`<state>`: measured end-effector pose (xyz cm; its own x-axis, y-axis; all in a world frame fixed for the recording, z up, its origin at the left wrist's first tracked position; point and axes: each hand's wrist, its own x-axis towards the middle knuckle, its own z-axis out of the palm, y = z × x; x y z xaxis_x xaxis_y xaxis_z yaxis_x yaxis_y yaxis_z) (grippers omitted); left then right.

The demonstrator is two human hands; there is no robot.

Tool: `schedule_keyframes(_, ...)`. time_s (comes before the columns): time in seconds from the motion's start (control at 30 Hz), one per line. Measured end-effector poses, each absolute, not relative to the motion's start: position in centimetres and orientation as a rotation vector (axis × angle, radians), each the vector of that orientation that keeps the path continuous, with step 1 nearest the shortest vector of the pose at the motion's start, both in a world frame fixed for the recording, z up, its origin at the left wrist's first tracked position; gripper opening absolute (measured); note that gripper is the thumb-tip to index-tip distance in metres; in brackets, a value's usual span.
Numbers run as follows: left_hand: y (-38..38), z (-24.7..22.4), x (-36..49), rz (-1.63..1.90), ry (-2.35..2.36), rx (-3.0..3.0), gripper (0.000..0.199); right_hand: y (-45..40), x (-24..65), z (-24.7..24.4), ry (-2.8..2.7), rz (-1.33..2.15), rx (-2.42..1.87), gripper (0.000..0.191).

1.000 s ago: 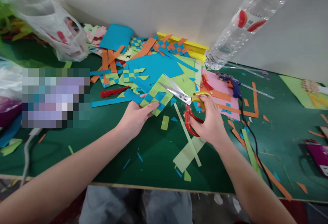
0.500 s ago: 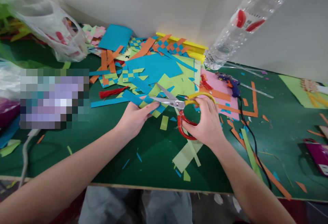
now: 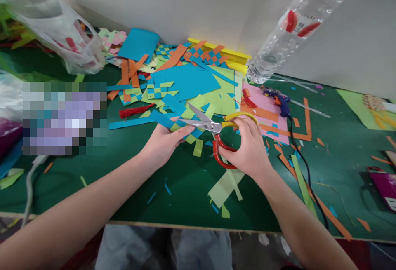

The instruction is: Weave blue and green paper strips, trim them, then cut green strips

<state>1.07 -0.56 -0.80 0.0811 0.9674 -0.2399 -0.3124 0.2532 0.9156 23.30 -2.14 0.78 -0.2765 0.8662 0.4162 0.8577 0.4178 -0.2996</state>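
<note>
Your left hand pinches the blue-and-green woven paper over the green tabletop. Your right hand grips the scissors by their handles; the parted blades have shifted leftward across that paper, apparently putting it within cutting reach.

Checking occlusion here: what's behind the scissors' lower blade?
Blue-and-green woven paper, held in the left hand, shows beside the blade; whatever the blade covers cannot be seen.

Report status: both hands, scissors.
Left hand pinching blue-and-green woven paper. Right hand holding red-and-yellow-handled scissors, blades open at paper. Paper scraps close by.
</note>
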Motion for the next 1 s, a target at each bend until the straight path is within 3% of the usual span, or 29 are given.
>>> schedule_keyframes(1.0,-0.47,-0.82,1.06,1.141,1.020,0.786,0.026,-2.29,23.52,0.69,-2.160,0.173,-1.432,0.046)
